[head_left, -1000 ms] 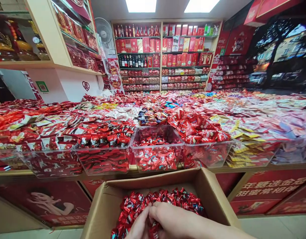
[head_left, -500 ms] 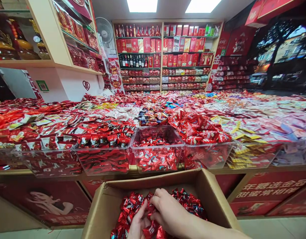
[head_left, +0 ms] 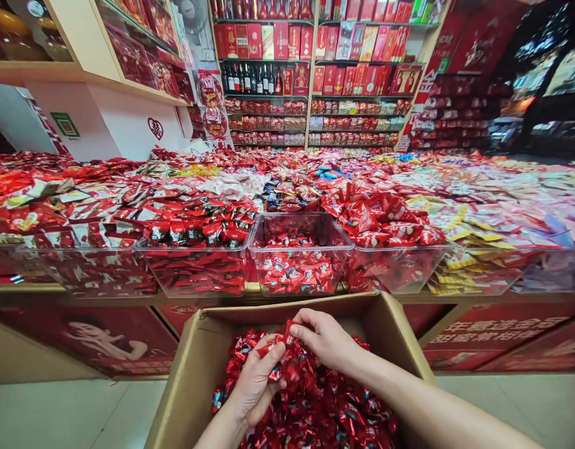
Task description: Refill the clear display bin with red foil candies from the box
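Note:
Red foil-wrapped candies (head_left: 325, 405) fill the bottom of an open cardboard box (head_left: 178, 380) right in front of me. Over the pile, my left hand (head_left: 257, 380) is closed around a few candies, with red wrappers showing between thumb and fingers. My right hand (head_left: 327, 340) pinches a single red candy (head_left: 290, 332) between thumb and fingertips, close beside the left hand's fingers. Just beyond the box stands a clear plastic bin (head_left: 337, 234), partly filled with small red-wrapped candies (head_left: 297, 274).
Neighbouring clear bins hold red packets (head_left: 198, 265), red pouches (head_left: 390, 224) and yellow packets (head_left: 469, 268). Behind them, a wide candy display stretches back to shelves (head_left: 310, 68) of bottles and red boxes. Tiled floor (head_left: 128, 411) shows beside the box.
The view has tipped downward, showing more of the box. My hands have risen from among the candies; the right has drawn slightly away from the left, with a candy now visible in its fingertips.

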{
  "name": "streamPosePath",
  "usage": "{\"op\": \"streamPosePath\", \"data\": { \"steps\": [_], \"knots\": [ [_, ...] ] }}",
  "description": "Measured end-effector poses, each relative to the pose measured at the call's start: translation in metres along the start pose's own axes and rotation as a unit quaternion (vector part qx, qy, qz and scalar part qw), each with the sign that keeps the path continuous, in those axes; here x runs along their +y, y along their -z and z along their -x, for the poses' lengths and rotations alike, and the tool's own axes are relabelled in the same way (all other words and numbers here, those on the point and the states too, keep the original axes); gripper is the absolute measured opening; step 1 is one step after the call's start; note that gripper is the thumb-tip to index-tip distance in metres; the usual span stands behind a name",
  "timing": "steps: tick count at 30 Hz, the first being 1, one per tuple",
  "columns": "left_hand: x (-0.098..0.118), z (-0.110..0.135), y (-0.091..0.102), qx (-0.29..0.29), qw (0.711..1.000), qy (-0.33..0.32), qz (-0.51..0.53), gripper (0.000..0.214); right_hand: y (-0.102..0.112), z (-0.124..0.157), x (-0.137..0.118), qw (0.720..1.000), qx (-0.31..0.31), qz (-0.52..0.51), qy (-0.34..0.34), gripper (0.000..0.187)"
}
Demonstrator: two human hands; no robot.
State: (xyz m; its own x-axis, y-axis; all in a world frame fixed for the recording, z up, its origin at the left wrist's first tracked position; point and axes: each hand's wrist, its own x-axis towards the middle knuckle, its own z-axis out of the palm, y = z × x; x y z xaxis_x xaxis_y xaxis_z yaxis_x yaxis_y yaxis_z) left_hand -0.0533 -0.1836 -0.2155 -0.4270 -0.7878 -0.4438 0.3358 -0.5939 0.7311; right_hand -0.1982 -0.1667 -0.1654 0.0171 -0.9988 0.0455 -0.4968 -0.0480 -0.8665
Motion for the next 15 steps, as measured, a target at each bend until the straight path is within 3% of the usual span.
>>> {"op": "streamPosePath", "data": {
  "steps": [4, 7, 12, 15],
  "knots": [
    [0.0018, 0.0017, -0.0026, -0.002, 1.000, -0.011, 0.002, 0.026, -0.0002, -0.0025, 0.0033, 0.999, -0.006, -0.032, -0.033, 0.019],
    [0.0024, 0.0009, -0.0003, -0.009, 0.999, -0.026, 0.022, 0.023, -0.0026, -0.0028, 0.0050, 0.997, -0.011, -0.076, -0.019, 0.021],
    [0.0059, -0.0005, 0.0039, -0.029, 0.998, 0.028, 0.045, 0.026, -0.0020, -0.0002, 0.0034, 0.992, 0.072, -0.050, 0.092, 0.013],
    [0.0075, -0.0001, 0.0039, -0.040, 0.997, 0.054, 0.035, 0.029, -0.0011, 0.0025, 0.0019, 0.980, 0.051, 0.007, 0.193, 0.018]
  ]
}}
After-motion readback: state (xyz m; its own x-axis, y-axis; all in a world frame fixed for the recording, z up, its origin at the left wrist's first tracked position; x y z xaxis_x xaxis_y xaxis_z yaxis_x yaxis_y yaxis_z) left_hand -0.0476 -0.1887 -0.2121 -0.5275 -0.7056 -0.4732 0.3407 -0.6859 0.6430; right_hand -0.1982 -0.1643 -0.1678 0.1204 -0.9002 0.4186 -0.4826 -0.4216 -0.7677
